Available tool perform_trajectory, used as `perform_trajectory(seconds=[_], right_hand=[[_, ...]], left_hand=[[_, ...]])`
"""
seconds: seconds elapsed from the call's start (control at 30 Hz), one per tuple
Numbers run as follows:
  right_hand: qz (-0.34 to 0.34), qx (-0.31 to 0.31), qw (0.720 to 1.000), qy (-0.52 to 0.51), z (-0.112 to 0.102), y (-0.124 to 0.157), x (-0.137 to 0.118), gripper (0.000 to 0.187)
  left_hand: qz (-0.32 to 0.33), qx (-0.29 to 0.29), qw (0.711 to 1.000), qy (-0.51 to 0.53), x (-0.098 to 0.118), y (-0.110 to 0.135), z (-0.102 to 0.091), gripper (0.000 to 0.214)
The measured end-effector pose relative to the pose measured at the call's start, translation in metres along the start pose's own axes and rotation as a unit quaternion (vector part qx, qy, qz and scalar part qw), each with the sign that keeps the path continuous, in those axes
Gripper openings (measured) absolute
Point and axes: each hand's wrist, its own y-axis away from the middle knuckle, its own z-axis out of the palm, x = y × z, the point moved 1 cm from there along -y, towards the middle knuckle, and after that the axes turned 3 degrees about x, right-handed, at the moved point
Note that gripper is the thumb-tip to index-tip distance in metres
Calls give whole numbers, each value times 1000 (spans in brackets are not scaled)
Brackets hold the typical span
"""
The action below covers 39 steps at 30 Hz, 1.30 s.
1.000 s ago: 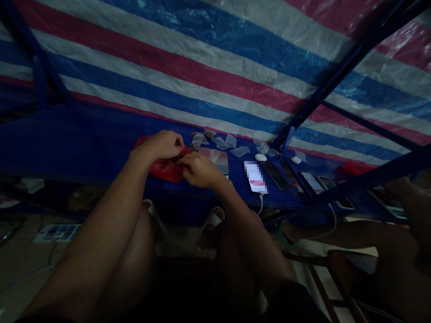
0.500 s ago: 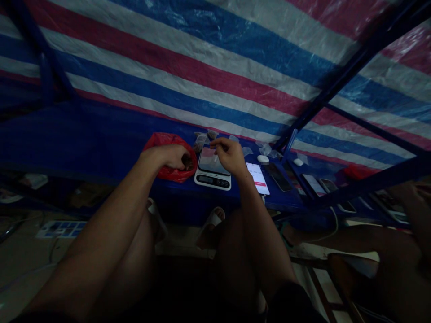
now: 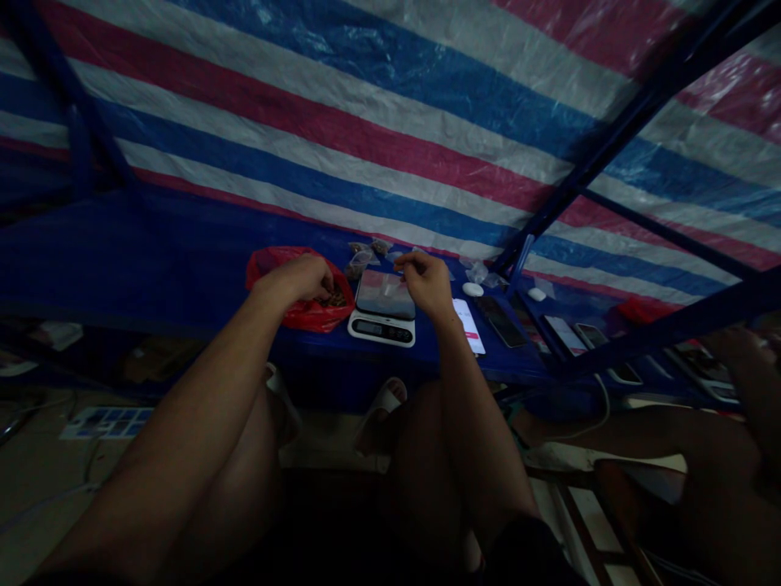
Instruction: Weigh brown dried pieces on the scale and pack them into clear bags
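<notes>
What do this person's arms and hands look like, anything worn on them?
The left arm and right arm are bare, with no sleeves. Neither the left hand nor the right hand shows a glove or watch, though the light is dim.

My left hand (image 3: 298, 279) sits curled, fingers (image 3: 325, 285) bent downward; my right hand (image 3: 425, 284) stands apart to its right, thumb and forefinger (image 3: 401, 260) pinched together; my left forearm (image 3: 201, 358) and right forearm (image 3: 456, 350) both reach forward, bare.
</notes>
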Motion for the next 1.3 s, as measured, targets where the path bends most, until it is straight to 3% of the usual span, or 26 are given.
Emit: perform_trajectory(seconds=[0.1, 0.3, 0.6, 0.8, 0.93, 1.13, 1.3], right_hand=[[0, -3, 1000, 9, 2, -1, 2, 27], [7, -1, 1000, 8, 3, -3, 4, 27], [19, 19, 1000, 16, -3, -2, -1, 27], [22, 44, 999, 19, -6, -3, 2, 29], [31, 47, 998, 25, -9, -3, 7, 27], [49, 32, 998, 35, -12, -4, 12, 23], [41, 24, 998, 37, -12, -2, 14, 24]], left_hand=[[2, -60, 998, -28, 12, 8, -12, 11], [-6, -12, 1000, -4, 34, 18, -31, 13], [42, 25, 998, 51, 52, 14, -32, 17], [108, 78, 985, 107, 86, 1, -22, 22], [144, 76, 979, 124, 103, -12, -6, 25], [182, 53, 980, 57, 108, -31, 16, 28], [189, 63, 980, -8, 108, -37, 21, 33]])
